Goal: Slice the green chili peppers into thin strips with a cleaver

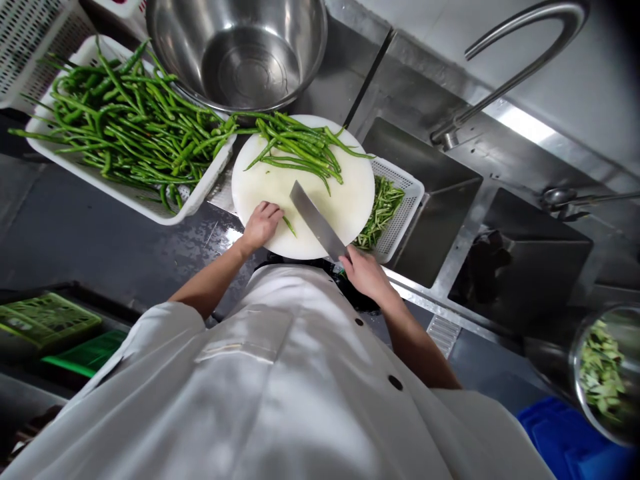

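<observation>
My right hand is wrapped round the handle of a wide-bladed kitchen knife. The blade slants up and left over the round white cutting board. At the board's near left, my left hand has its fingers curled against the surface, and a short length of green chili pepper sticks out from under the fingertips. The knife's edge is apart from that pepper. Across the far side of the board lies a loose bunch of long thin green peppers.
A white basket heaped with whole peppers stands left. Behind the board is a large steel bowl. Right of it, a perforated basket holds cut pieces in the sink, under a curved faucet. A bowl of chopped greens sits far right.
</observation>
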Tool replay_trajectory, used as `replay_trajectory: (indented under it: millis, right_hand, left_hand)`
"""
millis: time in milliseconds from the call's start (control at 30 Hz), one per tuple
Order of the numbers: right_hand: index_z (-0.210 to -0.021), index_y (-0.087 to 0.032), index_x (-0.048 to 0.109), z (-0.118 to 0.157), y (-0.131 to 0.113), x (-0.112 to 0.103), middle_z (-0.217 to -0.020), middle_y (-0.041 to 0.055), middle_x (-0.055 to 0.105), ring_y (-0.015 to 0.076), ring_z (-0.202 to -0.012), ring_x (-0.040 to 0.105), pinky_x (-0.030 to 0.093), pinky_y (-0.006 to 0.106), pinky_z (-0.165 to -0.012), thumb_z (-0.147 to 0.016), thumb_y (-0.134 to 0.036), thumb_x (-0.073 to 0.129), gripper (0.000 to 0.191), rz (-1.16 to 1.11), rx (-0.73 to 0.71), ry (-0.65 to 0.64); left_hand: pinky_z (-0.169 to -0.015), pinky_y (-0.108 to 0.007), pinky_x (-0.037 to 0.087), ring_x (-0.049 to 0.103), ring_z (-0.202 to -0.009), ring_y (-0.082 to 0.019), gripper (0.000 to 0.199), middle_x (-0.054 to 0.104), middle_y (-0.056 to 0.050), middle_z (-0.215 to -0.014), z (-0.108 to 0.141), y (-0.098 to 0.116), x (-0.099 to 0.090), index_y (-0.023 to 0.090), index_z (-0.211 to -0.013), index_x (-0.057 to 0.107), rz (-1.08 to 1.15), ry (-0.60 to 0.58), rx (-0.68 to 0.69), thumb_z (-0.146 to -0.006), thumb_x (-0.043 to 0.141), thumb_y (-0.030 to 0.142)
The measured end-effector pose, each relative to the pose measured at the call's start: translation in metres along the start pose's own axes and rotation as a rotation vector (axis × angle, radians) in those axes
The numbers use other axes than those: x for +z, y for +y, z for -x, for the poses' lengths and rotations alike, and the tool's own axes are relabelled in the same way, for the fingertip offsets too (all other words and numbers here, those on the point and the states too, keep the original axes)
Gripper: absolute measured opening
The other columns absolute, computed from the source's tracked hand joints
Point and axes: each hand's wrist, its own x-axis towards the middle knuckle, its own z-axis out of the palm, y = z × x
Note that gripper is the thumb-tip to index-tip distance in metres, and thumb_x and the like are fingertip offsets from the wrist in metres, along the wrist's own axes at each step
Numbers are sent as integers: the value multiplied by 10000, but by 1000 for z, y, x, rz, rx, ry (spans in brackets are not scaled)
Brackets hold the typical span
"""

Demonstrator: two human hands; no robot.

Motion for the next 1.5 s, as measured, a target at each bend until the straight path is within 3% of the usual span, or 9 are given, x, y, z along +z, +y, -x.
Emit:
replay_trajectory:
  millis: [167, 333, 533, 633, 833, 1033, 1233, 1500]
  right_hand:
    - [-1447, -168, 513, 21, -10, -2, -1100, 166, 765, 326, -1025, 733, 437, 332, -762, -1146, -387, 352, 406, 22, -11, -118]
    - [-1427, -156, 526, 29, -12, -4, -1077, 165, 769, 330, -1040, 731, 443, 331, -768, -1148, -382, 343, 404, -11, -64, -152]
    - [-1399, -148, 528, -9, -36, 13, -1163, 164, 771, 281, -1074, 727, 445, 301, -815, -1147, -330, 375, 347, -121, -75, -103]
    - [-1391, -154, 534, -23, -34, 16, -1170, 158, 772, 288, -1085, 719, 440, 305, -819, -1147, -341, 375, 346, -135, -93, -55]
    - [-1379, -156, 535, -6, -13, 4, -1136, 161, 767, 309, -1045, 714, 424, 327, -790, -1146, -346, 357, 350, -67, -40, -13]
    - [-1363, -185, 547, 19, -25, -5, -1089, 141, 757, 293, -989, 717, 416, 319, -759, -1145, -376, 365, 342, -10, -30, -88]
    - [-1327, -190, 566, 12, -30, -2, -1096, 136, 755, 289, -1011, 708, 420, 319, -779, -1147, -376, 363, 329, -49, -82, -98]
    - [-1312, -178, 566, 8, -43, -19, -1059, 149, 761, 300, -975, 718, 401, 320, -739, -1142, -365, 387, 309, 26, -80, -118]
  left_hand:
    - [-923, -432, 514, 583, -973, -253, 332, 689, -103, -1054, 8, 6, -2, 216, -1086, 712, 44, 9, 28, -1100, 382, 236]
    - [-895, -432, 523, 569, -917, -251, 351, 700, -104, -1003, 8, 3, 1, 216, -1051, 716, 32, 31, 61, -1095, 368, 225]
    - [-895, -431, 535, 579, -943, -250, 355, 702, -103, -1027, 10, 2, 2, 220, -1036, 713, 51, 50, 68, -1076, 362, 185]
    - [-894, -424, 539, 578, -956, -248, 334, 692, -99, -1052, 11, 0, 0, 217, -1061, 711, 54, 54, 62, -1071, 379, 189]
    - [-903, -410, 540, 571, -1024, -248, 348, 670, -109, -1163, 15, -2, -5, 203, -1091, 723, 78, 38, -21, -1088, 375, 224]
    - [-890, -450, 544, 583, -962, -266, 340, 691, -117, -1039, 19, -1, -10, 220, -1050, 729, 63, 72, -53, -1087, 392, 240]
    - [-906, -462, 548, 580, -952, -267, 372, 696, -122, -1038, 17, -3, -8, 225, -996, 723, 96, 48, -43, -1075, 359, 222]
    - [-943, -451, 550, 604, -1015, -264, 338, 707, -133, -1086, 15, -6, -4, 213, -1008, 706, 120, 27, -33, -1069, 373, 215]
